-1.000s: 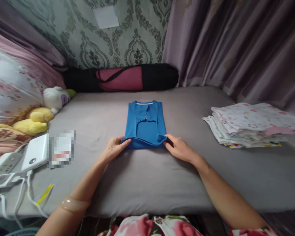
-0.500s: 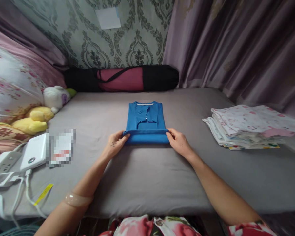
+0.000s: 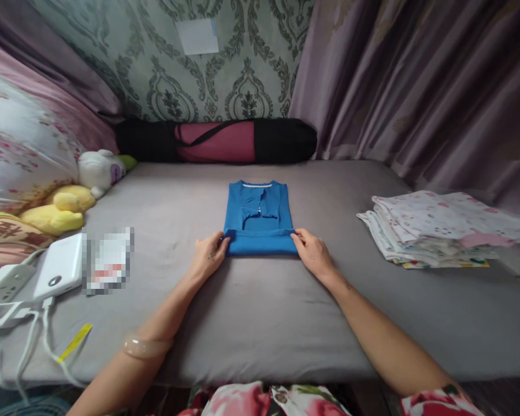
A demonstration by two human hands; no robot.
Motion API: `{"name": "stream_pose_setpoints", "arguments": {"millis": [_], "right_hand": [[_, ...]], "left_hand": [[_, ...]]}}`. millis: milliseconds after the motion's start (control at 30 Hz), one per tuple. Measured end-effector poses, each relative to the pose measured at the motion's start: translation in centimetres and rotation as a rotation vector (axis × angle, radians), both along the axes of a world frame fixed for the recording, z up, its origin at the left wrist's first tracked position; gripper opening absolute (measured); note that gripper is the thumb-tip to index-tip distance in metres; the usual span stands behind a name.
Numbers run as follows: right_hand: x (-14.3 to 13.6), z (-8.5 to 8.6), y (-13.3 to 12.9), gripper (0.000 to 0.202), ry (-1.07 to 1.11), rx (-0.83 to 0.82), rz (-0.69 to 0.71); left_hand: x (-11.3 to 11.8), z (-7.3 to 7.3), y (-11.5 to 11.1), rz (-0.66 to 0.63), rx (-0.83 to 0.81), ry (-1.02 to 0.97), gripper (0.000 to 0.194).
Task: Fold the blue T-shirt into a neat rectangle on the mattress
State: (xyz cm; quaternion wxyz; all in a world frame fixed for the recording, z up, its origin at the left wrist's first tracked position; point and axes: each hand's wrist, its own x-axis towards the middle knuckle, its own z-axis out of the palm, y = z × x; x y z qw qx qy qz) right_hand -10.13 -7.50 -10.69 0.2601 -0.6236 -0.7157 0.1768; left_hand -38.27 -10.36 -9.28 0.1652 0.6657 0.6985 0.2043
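Observation:
A blue shirt [image 3: 260, 208] lies folded on the grey bed sheet [image 3: 260, 318], its neckline facing away from me. The near end is turned up into a flat band across the front. My left hand [image 3: 210, 254] pinches the left end of this band between thumb and fingers. At the right end, my right hand [image 3: 312, 251] grips the band the same way. The shirt's sleeves appear folded in over its middle, below a small neck opening.
To the right is a stack of folded printed cloths [image 3: 437, 225]. A black and maroon long bag [image 3: 216, 140] lies along the wall. On the left are plush toys [image 3: 99, 172], a white power bank [image 3: 60, 266], a power strip [image 3: 6, 283], cables and a blurred packet [image 3: 109, 260].
The turned-up band now lies flatter on the shirt, and my left hand has shifted slightly right. Both hands keep hold of its ends. The view has tilted slightly.

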Motion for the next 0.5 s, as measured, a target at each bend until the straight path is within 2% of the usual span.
{"name": "stream_pose_setpoints", "arguments": {"millis": [167, 267, 500], "right_hand": [[0.0, 0.4, -0.5, 0.034, 0.086, -0.004, -0.07], [0.0, 0.5, -1.1, 0.036, 0.12, -0.029, -0.04], [-0.7, 0.8, -2.1, 0.035, -0.168, -0.067, 0.045]], "left_hand": [[0.3, -0.1, 0.0, 0.024, 0.001, 0.059, 0.023], [0.1, -0.3, 0.0, 0.034, 0.023, 0.027, 0.023], [-0.7, -2.1, 0.0, -0.057, 0.14, 0.11, 0.022]]}}
